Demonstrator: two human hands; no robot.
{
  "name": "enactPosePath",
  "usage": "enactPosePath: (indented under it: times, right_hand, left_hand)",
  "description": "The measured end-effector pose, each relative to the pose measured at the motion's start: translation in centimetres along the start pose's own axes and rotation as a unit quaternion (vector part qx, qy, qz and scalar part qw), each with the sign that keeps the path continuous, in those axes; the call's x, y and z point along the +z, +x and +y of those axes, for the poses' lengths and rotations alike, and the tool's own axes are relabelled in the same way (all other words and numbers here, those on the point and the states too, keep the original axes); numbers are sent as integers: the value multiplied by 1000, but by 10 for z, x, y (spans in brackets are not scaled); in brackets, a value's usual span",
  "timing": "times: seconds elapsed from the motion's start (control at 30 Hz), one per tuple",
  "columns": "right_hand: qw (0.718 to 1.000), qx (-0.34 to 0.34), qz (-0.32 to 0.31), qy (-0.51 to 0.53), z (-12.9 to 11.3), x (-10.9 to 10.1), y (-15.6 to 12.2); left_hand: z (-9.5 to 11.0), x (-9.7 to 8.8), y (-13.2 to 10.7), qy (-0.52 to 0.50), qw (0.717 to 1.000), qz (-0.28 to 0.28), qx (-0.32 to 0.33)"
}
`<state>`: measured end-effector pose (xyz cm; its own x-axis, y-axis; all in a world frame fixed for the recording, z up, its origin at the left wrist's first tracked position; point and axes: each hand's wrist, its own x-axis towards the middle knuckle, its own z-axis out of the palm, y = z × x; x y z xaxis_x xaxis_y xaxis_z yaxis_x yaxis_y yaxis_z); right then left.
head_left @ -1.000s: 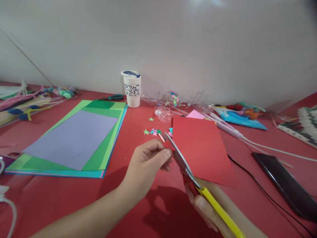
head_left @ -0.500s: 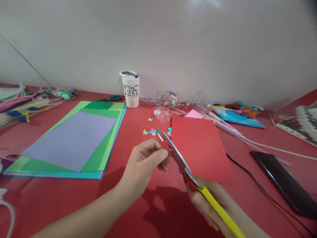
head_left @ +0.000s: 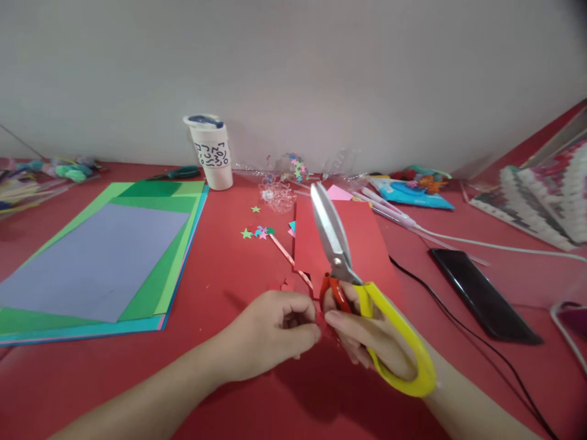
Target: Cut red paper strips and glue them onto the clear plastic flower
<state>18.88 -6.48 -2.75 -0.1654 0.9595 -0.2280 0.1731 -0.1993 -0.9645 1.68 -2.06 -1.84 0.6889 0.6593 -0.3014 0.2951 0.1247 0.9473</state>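
Note:
My right hand (head_left: 367, 330) is wrapped around the scissors (head_left: 337, 244), with their yellow and red handles and metal blades pointing up and away. The blades look closed. My left hand (head_left: 279, 327) is close beside it, fingers curled toward the thumb. Between the fingertips of both hands is a small red paper bit, hard to make out against the red table. A sheet of red paper (head_left: 358, 229) lies behind the scissors. Beyond my left hand are a patterned strip (head_left: 282, 249), small red scraps (head_left: 288, 283) and several coloured paper stars (head_left: 261, 232).
On the left lies a stack of coloured paper, lilac sheet (head_left: 101, 256) on top. At the back stand a white cup (head_left: 213, 153), dark-handled scissors (head_left: 181, 173) and clear plastic wrap (head_left: 342, 165). To the right are a glue gun (head_left: 389, 211), a blue packet (head_left: 413, 194) and a black phone (head_left: 481, 293).
The scissors have swung away from the left fingers, and their blades now point up. My right hand has turned and come close to my left hand. The whole view has shifted right.

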Motion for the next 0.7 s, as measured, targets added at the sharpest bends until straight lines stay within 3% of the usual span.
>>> enactPosePath:
  times: [0.1,0.33,0.53,0.7]
  right_hand:
    - [999,27,16,-25,-3,2,-2]
    - [994,-35,98,42,1,6,2]
    - [995,-36,81,45,7,5,2]
    - [994,-37,100,38,8,10,0]
  left_hand:
    - [0,-1,2,-16,1000,13,4]
    - [-5,-1,9,-164,986,7,4]
    - [-4,0,8,-212,976,52,24]
    - [-2,1,7,-223,973,50,29]
